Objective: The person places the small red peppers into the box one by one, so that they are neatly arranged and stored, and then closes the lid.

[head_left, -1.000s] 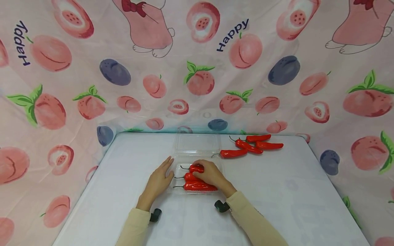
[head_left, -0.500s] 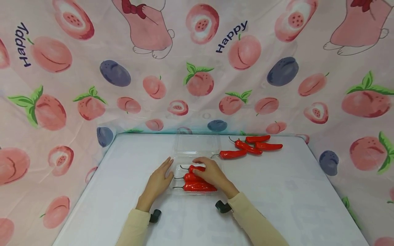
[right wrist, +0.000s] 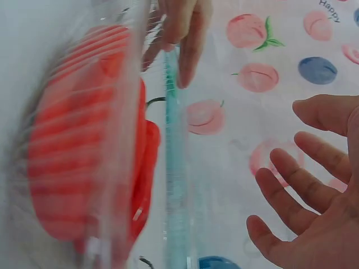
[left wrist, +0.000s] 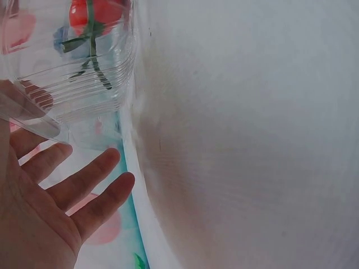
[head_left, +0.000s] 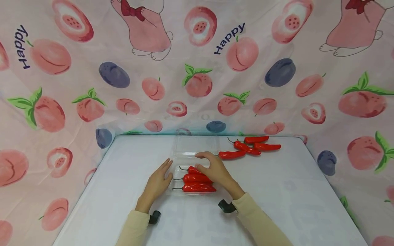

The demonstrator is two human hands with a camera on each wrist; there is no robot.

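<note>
A clear plastic clamshell box point(head_left: 184, 160) lies with its lid point(head_left: 197, 145) folded back. In it are three red chili peppers side by side: a near pepper point(head_left: 199, 187), a middle pepper point(head_left: 196, 178) and a far pepper point(head_left: 191, 169), partly hidden by my right hand. Fingers extended, my left hand point(head_left: 156, 182) touches the box's left side; in the left wrist view its fingers are spread against the ribbed plastic wall point(left wrist: 84, 101). Over the box's right part is my right hand point(head_left: 217, 171), holding nothing, its thumb and fingers spread in the right wrist view.
Several more red chili peppers point(head_left: 246, 148) lie in a loose group at the back right of the white table point(head_left: 277, 198). The nearest loose pepper point(head_left: 232, 155) is just beyond my right hand. Behind the table hangs a fruit-print cloth point(head_left: 132, 82).
My right hand has let go of the far pepper and moved slightly up and right, its fingers spreading apart. My left hand has stayed by the box's left side.
</note>
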